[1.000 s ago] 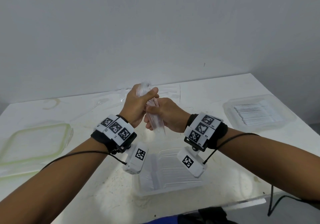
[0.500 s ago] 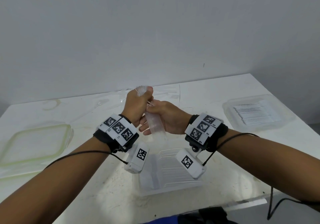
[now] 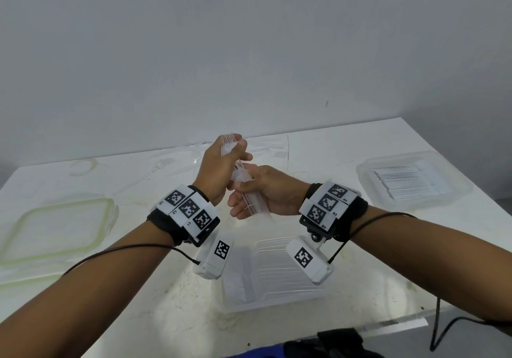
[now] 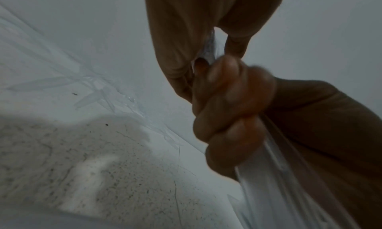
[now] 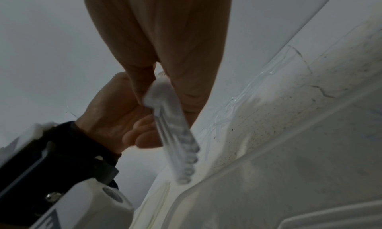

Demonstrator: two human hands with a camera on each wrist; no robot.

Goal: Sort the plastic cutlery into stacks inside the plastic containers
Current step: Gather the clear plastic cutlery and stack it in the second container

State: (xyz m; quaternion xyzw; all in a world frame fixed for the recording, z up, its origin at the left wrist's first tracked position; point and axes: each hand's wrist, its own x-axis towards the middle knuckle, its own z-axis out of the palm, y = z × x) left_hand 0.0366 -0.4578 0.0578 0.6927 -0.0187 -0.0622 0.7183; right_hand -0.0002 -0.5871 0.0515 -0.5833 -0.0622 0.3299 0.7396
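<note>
Clear container (image 3: 277,299) with stacked cutlery sitting on counter (image 3: 177,310), lower centre. Above it, right hand (image 3: 273,191) and left hand (image 3: 219,169) both gripping one clear cutlery bundle (image 3: 243,186), frame centre. Loose cutlery (image 3: 266,147) lying behind.

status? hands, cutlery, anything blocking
Left hand grips bundle top; right hand grips lower down. Cutlery bundle held above near container. Nothing blocking.

Container (image 3: 277,299) (cutlery-filled) lies directly beneath hands (image 3: 249,183).
</note>
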